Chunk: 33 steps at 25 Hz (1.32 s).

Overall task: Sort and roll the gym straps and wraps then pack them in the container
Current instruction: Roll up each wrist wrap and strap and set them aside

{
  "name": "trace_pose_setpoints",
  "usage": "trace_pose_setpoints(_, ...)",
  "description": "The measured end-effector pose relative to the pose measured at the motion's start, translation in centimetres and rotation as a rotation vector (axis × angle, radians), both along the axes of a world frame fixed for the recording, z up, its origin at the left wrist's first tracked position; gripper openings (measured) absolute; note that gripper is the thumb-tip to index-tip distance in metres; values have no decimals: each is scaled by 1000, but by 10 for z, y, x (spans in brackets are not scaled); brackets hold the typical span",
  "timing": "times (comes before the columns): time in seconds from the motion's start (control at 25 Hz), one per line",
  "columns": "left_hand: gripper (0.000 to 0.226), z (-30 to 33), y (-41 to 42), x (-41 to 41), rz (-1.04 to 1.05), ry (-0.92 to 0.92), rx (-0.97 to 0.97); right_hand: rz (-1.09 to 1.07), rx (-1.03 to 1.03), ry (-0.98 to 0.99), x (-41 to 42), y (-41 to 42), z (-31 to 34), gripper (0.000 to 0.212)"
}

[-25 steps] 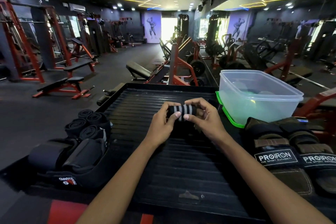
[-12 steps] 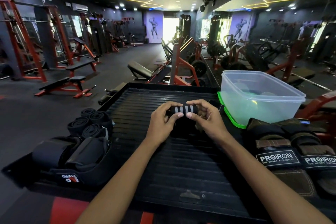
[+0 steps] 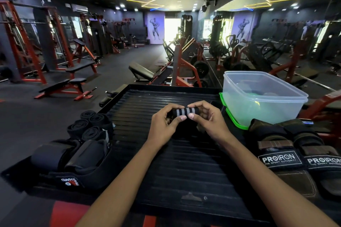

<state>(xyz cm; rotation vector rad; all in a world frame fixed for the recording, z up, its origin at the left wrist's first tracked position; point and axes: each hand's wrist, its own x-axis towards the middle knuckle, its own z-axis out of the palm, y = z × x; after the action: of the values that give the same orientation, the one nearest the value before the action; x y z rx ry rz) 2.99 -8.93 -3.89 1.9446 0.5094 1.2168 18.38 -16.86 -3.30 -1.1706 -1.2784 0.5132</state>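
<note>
1. Both grips clamp one striped wrap: left hand and right hand pinch its ends, thumbs under it.
2. Wrap held above the ribbed black table.
3. Left of the wrap: rolled black wraps.
4. Right of the wrap: clear container, with straps just nearer than it.

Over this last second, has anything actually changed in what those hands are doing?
Hardly anything. Both hands, left and right, grip the striped wrap as before, the fingers only shifting slightly round the roll. The rolled black straps, the clear container and the branded gloves lie as they did.
</note>
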Motion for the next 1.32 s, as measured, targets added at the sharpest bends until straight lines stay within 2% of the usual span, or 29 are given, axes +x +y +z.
trace_pose_setpoints(0.16,18,0,1,-2,17,4,5,33,-14,-56,-1,0,0,28)
trace_pose_setpoints(0.28,17,1,0,-2,-30,9,-26,29,-5,14,-1,-1,2,27)
trace_pose_setpoints(0.56,31,1,2,-2,-61,34,-30,23,-24,37,0,0,0,21)
trace_pose_setpoints(0.88,39,-3,8,-8,-132,-73,-226,87,-10,0,-5,-3,0,35)
trace_pose_setpoints(1.0,42,-5,10,-9,-150,-55,-262,65,-16,-34,-4,-3,0,39)
trace_pose_setpoints(1.16,39,-6,11,-10,-165,50,-201,-35,-62,-167,-1,-5,0,36)
trace_pose_setpoints(1.32,35,-9,9,-13,-99,212,0,-113,-80,-377,-1,-7,1,27)
